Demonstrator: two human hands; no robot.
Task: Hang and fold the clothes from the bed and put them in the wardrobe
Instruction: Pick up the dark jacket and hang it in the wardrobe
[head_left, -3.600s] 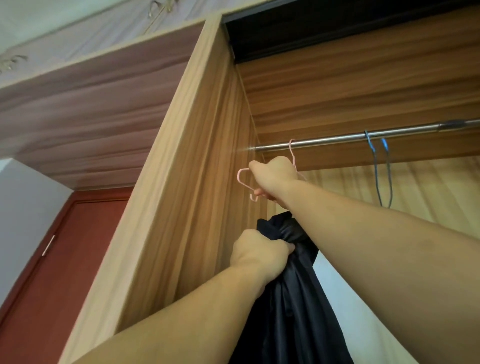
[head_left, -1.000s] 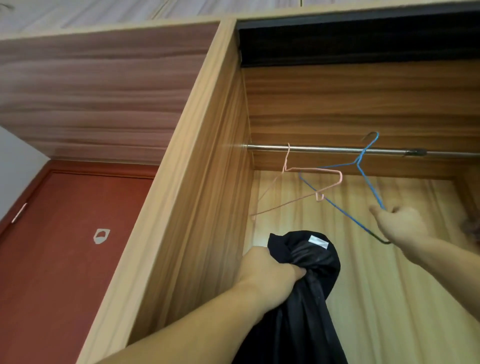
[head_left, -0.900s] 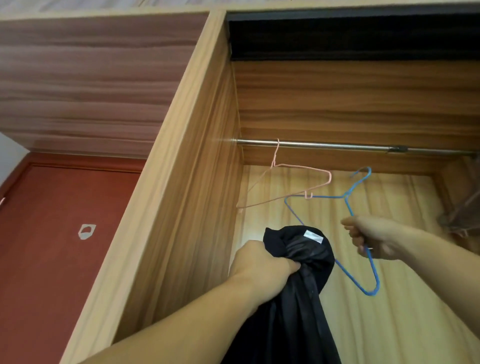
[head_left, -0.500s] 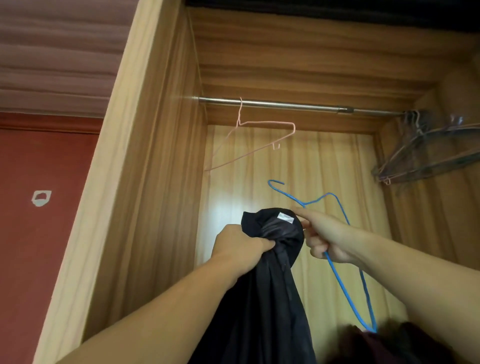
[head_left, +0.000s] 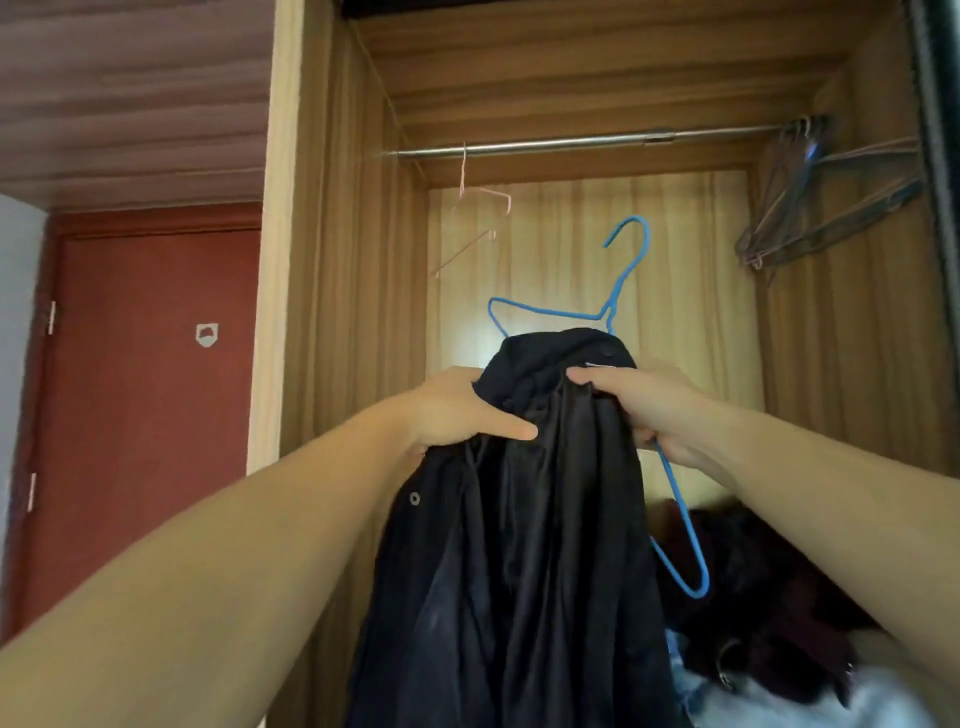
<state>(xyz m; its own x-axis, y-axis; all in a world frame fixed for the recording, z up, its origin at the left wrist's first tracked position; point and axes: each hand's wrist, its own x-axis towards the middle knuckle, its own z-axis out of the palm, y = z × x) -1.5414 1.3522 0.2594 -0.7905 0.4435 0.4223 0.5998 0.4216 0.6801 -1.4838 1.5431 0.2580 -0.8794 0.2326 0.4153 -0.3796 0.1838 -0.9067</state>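
Step in hand, as judged: threading the blue wire hanger (head_left: 618, 291) into the black garment (head_left: 519, 519) in front of the open wardrobe (head_left: 332, 260). The left hand (head_left: 457, 410) grips a bunch of fabric near the garment's top, fingers curled round the cloth with the thumb laid across the front. The right hand (head_left: 649, 410) holds the hanger's lower wire in its curled fingers and at the same time pinches the collar area, next to a white label. The hanger's hook and one shoulder stand above the cloth; its other end pokes out below the right wrist, so the garment is not yet seated. Next move probably calls for working each hanger shoulder into the neck opening, then lifting the hook to the metal rail (head_left: 571, 144). On the rail: a pink wire hanger (head_left: 470, 218) at the left end, a cluster of empty hangers (head_left: 821, 208) at the right, a free gap between. Dark clothes (head_left: 769, 597) lie piled low inside. A red door (head_left: 145, 389) stands left of the wardrobe.
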